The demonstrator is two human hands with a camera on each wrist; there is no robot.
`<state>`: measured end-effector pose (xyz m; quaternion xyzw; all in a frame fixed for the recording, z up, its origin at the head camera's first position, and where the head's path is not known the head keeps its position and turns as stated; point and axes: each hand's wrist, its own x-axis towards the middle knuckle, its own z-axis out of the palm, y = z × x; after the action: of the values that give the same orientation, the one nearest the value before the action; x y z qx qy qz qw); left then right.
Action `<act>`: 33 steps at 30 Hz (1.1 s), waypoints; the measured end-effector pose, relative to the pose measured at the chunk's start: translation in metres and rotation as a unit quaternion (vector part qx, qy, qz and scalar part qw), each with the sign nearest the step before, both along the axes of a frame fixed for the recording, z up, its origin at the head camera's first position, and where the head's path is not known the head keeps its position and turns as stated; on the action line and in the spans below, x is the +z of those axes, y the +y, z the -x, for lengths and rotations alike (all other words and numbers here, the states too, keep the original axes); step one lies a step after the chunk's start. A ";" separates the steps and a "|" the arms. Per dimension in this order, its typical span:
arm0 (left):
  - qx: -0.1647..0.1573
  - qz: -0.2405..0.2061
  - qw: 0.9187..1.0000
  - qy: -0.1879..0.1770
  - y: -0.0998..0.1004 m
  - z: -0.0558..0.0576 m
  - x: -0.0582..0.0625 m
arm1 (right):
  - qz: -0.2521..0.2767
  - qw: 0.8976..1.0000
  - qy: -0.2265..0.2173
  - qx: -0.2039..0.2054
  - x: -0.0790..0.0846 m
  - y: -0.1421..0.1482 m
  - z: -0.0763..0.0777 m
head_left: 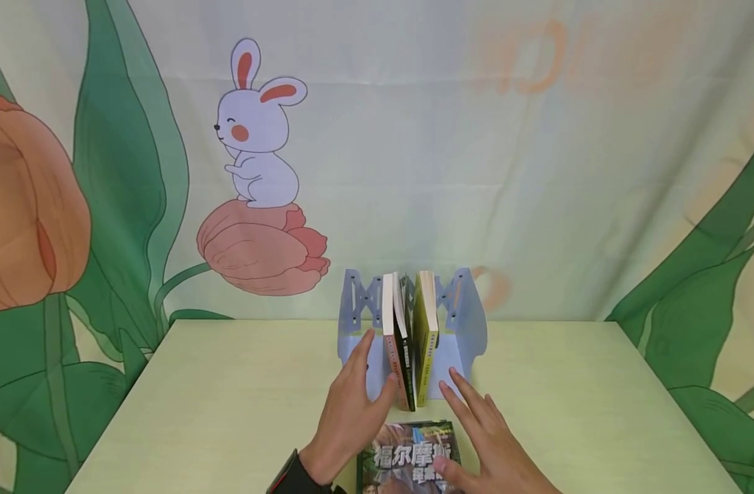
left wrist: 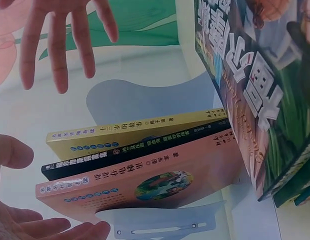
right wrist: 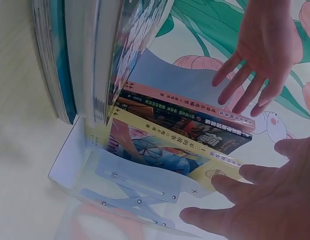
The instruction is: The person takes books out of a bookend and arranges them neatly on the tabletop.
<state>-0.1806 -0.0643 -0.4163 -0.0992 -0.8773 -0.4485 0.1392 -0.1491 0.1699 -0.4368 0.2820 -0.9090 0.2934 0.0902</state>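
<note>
A blue-grey book rack stands toward the far edge of the tabletop, and three books stand in it with their spines turned to the person: a pink book nearest the rack's left wall, a black book close beside it, and a yellow book nearest the rack's right wall, leaning a little, with a narrow gap between it and the black one. In front of the rack lies a stack of books, its top book showing a dark picture cover with large white characters. The left hand is at the rack's front left, its fingers straight, the thumb spread well away, gripping nothing. The right hand is at the rack's front right, fingers likewise extended and apart, also without hold of anything; its thumb overlaps the top book's cover from above, and I cannot tell whether it touches. Behind the rack hangs a printed backdrop with a white rabbit sitting on a pink tulip
</note>
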 end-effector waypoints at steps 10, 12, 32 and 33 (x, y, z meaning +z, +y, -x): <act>-0.012 -0.043 0.999 -0.007 0.007 0.014 -0.001 | 0.000 1.000 0.011 0.006 0.001 0.000 0.000; -0.008 -0.044 0.999 -0.002 0.008 0.017 0.000 | 0.002 1.000 0.011 0.005 0.001 0.000 0.000; 0.028 -0.030 0.998 0.048 0.019 0.037 -0.002 | -0.004 1.000 0.026 0.015 0.006 0.002 -0.001; 0.033 -0.025 0.998 0.050 0.020 0.037 -0.002 | -0.004 1.000 0.026 0.017 0.006 0.002 -0.001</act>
<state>-0.2179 -0.0444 -0.4184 -0.0893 -0.8607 -0.4597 0.1997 -0.1480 0.1717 -0.4308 0.3050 -0.9026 0.2842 0.1078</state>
